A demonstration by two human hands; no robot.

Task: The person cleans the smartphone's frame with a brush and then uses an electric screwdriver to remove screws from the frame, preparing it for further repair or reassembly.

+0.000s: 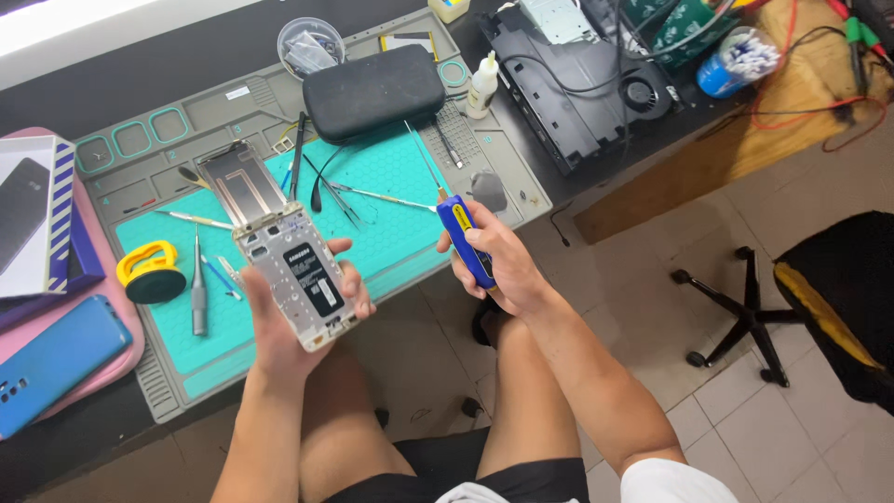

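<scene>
The opened phone (296, 272), left of centre, is resting in the left hand (279, 321), fingers wrapping its edges, past the bench (447, 256) edge. The right hand (498, 265) is gripping a blue screwdriver (466, 240). A loosening grip is risking a drop; the tip could be scratching exposed parts.

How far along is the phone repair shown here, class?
Done: the opened white smartphone has its back off, internals exposed. In hand: left hand grips it; right hand holds a blue-and-yellow screwdriver. Left: the phone remains unclosed, and thin metal tools lie on the teal mat.
</scene>
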